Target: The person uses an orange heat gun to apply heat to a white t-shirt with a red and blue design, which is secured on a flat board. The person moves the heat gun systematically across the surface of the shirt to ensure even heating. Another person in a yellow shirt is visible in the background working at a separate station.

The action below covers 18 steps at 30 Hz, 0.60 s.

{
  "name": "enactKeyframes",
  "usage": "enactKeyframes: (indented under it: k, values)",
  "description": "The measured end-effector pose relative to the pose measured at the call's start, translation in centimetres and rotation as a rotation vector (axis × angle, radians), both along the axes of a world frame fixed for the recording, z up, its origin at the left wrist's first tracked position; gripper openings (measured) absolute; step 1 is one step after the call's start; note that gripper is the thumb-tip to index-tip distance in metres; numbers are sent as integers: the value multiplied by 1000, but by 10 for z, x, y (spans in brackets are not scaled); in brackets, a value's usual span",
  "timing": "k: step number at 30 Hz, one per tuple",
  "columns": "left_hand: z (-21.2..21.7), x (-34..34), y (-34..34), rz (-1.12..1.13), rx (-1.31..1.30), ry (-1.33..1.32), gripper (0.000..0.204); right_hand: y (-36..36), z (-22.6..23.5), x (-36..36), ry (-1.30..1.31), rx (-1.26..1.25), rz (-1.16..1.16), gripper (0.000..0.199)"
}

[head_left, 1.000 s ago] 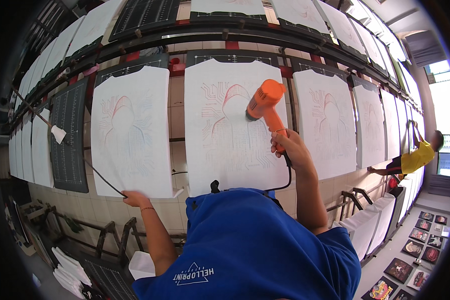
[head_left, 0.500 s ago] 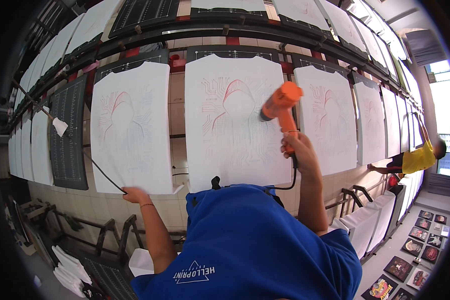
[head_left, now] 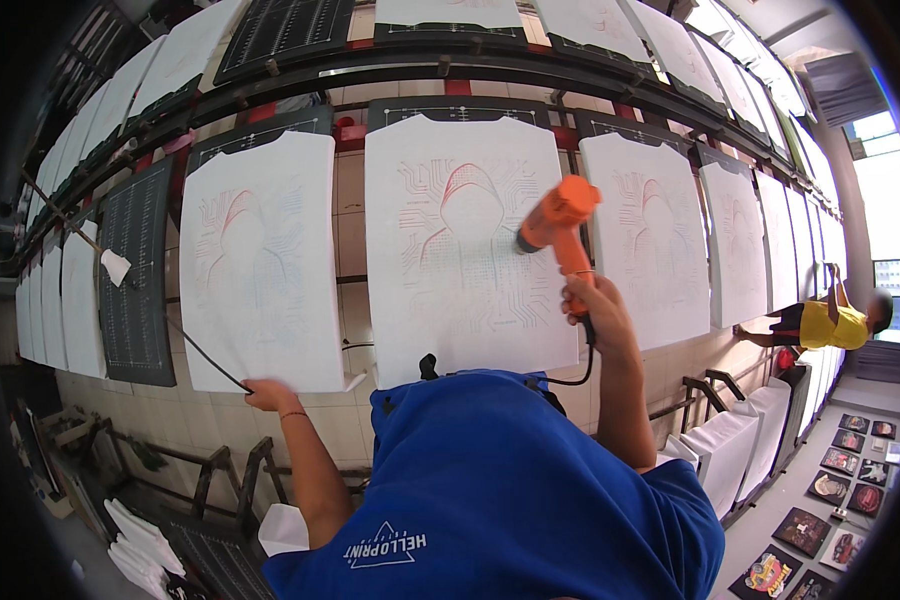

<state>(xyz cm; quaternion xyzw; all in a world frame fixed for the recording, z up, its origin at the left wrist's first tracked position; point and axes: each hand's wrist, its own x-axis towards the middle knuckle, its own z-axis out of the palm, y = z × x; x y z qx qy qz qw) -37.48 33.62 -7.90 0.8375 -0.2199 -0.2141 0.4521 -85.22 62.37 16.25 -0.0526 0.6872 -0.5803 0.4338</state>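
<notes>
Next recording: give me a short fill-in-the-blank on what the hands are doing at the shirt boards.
1. The right hand grips a heat gun coloured ____.
2. The heat gun points at the printed white ____ on the middle board.
3. The left hand holds a thin black ____ at the lower edge of the left shirt.
4. A person in a ____ top stands far right.

Missing words: orange; shirt; cable; yellow
</notes>
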Motion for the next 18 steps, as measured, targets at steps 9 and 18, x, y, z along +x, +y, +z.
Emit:
enactKeyframes:
  k: [9, 18]
  values:
    - [-1, 0, -1, 10, -32, 26, 59, 0, 8, 10, 9, -22, -33, 30]
    - [-3, 4, -3, 12, 6, -3, 59, -42, -4, 53, -140, -94, 266, 28]
